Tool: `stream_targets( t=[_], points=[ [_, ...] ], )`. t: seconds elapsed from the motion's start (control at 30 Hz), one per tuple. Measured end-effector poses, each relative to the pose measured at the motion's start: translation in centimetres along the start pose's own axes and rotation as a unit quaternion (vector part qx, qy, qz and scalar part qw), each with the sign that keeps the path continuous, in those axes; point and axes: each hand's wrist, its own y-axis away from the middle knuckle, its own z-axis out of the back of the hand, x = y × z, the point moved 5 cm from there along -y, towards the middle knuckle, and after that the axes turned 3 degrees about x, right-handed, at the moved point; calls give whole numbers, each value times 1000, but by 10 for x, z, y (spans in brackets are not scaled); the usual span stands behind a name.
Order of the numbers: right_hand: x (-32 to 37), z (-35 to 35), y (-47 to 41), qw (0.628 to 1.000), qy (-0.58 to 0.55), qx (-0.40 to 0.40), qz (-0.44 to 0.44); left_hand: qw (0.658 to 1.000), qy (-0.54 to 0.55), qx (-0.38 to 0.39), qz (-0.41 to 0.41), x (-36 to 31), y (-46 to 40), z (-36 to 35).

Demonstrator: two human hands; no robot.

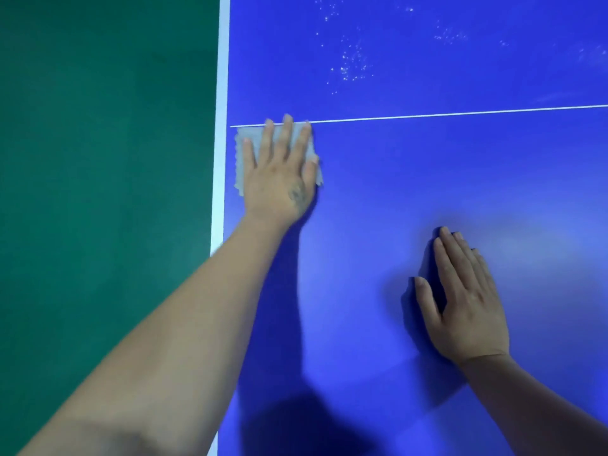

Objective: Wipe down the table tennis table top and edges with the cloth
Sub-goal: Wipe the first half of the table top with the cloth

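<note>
The blue table tennis table top (411, 199) fills the right of the head view, with a white band (219, 159) along its left edge and a thin white line (460, 114) crossing it. A pale grey cloth (242, 149) lies flat near the left edge, just below the thin line. My left hand (279, 172) presses on it with straight, spread fingers and covers most of it. My right hand (460, 301) rests flat on the bare blue surface, lower and to the right, holding nothing.
Green floor (98, 192) lies beyond the table's left edge. White specks and smears (352, 64) dot the blue surface above the thin line, toward the upper right.
</note>
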Motion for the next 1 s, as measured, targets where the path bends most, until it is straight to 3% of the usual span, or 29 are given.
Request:
stream_targets(
  t=[0.17,0.33,0.4,0.5,0.6,0.67,0.83,1.0],
  points=[
    [1,-1,-1,1000,1,-2,3,994,4,29,104,49,26,4],
    [2,1,1,1000,-2,-8,1,992,-5,-15,123,19,131,0],
    [3,0,1,1000,5,-9,3,996,5,-9,92,-14,167,-4],
    [2,0,2,1000,26,-15,5,1000,5,21,-18,-67,192,-10],
    [4,-2,1,999,41,-13,6,991,3,44,-124,-86,161,-12],
    [6,0,5,998,55,-16,-3,989,-8,43,-145,-75,128,-10],
    [44,4,57,998,-7,-45,-47,997,9,74,-13,-5,92,-2],
    [89,-10,156,999,12,11,-40,999,0,34,41,24,180,-3]
  ],
)
